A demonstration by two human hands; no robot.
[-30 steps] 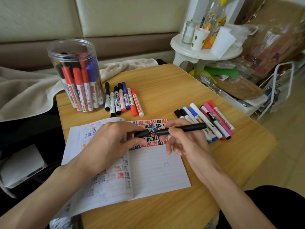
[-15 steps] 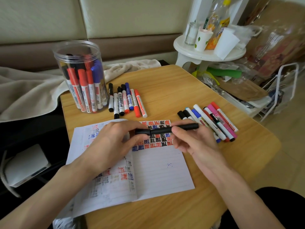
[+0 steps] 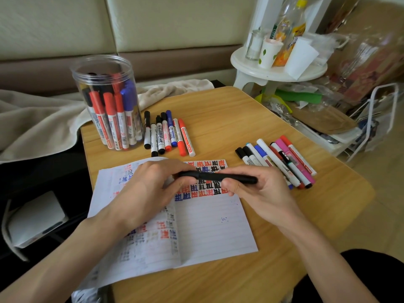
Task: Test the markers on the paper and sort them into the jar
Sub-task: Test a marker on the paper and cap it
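Now, just over the paper (image 3: 214, 232), the left grip (image 3: 150, 184) pinches the cap (image 3: 189, 174) end of the black marker (image 3: 218, 177) and the right grip (image 3: 260, 193) clamps its barrel. The cap, apart a second ago, seems pushed home, so testing looks done. The jar (image 3: 105, 84) stands well beyond the left grip.

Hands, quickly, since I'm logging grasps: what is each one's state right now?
Left hand: closed, pinching the left end of the black marker.
Right hand: closed, gripping the same marker's barrel.
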